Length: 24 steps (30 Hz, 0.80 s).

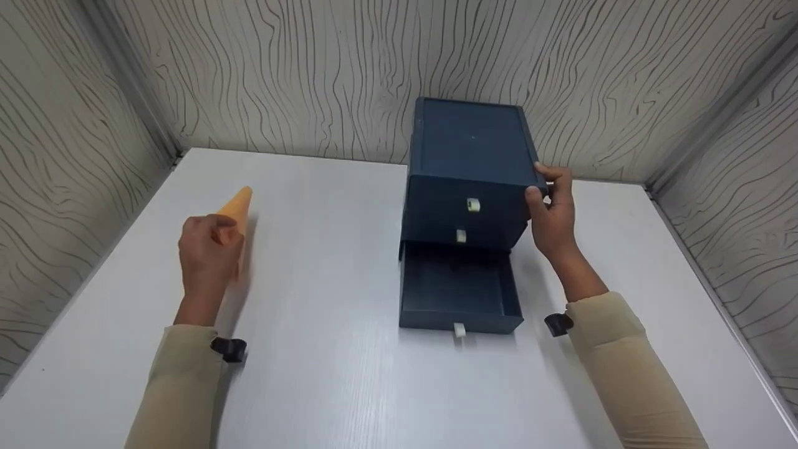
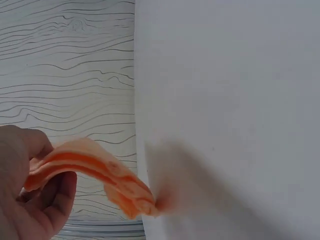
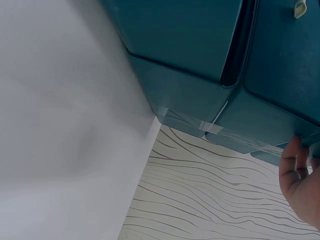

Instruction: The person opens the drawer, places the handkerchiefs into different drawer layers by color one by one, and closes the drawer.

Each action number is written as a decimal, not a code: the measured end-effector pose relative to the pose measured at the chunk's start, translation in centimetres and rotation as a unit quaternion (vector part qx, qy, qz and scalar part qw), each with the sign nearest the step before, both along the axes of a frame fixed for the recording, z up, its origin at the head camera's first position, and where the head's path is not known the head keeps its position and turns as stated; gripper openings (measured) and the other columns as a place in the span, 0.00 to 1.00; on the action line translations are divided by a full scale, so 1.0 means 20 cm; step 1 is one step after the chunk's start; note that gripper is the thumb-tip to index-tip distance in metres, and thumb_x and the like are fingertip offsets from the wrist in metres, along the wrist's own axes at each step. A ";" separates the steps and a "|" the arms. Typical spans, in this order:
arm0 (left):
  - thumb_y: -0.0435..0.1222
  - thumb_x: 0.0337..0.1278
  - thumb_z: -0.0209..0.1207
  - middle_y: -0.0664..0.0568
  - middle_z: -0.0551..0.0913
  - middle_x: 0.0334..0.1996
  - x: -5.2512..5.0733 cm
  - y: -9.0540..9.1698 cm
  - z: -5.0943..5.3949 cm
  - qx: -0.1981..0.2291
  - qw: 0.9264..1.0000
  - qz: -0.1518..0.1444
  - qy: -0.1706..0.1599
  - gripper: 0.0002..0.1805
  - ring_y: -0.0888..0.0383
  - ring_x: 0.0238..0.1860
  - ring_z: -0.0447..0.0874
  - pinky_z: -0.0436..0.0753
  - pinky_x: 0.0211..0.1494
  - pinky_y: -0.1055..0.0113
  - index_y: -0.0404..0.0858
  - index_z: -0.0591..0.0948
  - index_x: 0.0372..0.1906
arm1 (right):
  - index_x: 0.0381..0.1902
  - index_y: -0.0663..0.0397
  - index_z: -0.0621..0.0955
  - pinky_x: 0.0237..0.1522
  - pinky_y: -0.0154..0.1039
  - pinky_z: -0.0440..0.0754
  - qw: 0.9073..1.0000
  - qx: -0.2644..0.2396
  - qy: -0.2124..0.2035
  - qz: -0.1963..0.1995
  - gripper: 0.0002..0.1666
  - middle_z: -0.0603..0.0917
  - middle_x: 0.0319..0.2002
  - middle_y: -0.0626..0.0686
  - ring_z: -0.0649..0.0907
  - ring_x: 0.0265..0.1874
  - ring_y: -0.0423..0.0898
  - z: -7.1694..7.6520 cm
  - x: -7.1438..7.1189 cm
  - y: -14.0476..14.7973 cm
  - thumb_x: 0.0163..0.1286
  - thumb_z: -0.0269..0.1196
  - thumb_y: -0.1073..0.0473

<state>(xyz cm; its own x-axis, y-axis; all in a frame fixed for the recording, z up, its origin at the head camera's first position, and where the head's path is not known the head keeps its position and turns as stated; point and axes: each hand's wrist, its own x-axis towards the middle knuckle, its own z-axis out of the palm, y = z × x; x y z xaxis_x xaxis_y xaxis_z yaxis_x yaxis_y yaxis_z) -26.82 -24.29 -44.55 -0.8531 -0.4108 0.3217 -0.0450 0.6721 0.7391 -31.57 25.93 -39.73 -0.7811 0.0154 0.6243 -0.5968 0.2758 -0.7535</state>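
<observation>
My left hand (image 1: 209, 249) pinches a folded orange cloth (image 1: 237, 206) above the left part of the table. In the left wrist view the cloth (image 2: 100, 172) bends over in soft layers from the fingers, and its far end hangs down. A dark blue drawer unit (image 1: 471, 140) stands at the back, right of centre. Its bottom drawer (image 1: 458, 290) is pulled out, with nothing visible inside; the two drawers above are closed. With thumb at the front and fingers along the side, my right hand (image 1: 555, 215) grips the unit's upper right front corner.
The white table (image 1: 324, 262) is bordered by wood-grain panels (image 1: 312, 75) at the back and both sides. Small pale pull tabs (image 1: 459, 329) stick out from the drawer fronts. Clear tape (image 3: 212, 128) runs along the unit's side.
</observation>
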 end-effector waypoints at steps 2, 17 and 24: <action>0.31 0.51 0.60 0.42 0.74 0.43 0.02 0.02 0.02 0.002 1.000 -0.006 0.015 0.11 0.51 0.38 0.73 0.71 0.38 0.64 0.34 0.82 0.41 | 0.59 0.52 0.68 0.31 0.29 0.72 1.000 0.000 -0.003 -0.003 0.27 0.69 0.52 0.47 0.71 0.37 0.41 0.00 0.00 0.00 0.70 0.55 0.43; 0.26 0.49 0.62 0.45 0.77 0.40 0.15 0.28 0.23 -0.030 0.987 -0.090 0.128 0.12 0.56 0.33 0.76 0.68 0.30 0.85 0.37 0.81 0.41 | 0.59 0.53 0.69 0.28 0.28 0.71 1.000 0.007 0.011 -0.011 0.25 0.69 0.51 0.46 0.70 0.34 0.40 -0.01 0.00 0.00 0.71 0.54 0.46; 0.26 0.48 0.63 0.47 0.76 0.40 0.21 0.37 0.30 -0.032 0.980 -0.141 0.134 0.15 0.60 0.32 0.73 0.72 0.29 0.80 0.40 0.81 0.43 | 0.59 0.50 0.69 0.30 0.29 0.72 1.000 0.004 0.007 -0.011 0.26 0.69 0.52 0.46 0.70 0.36 0.41 -0.01 -0.01 0.00 0.69 0.54 0.44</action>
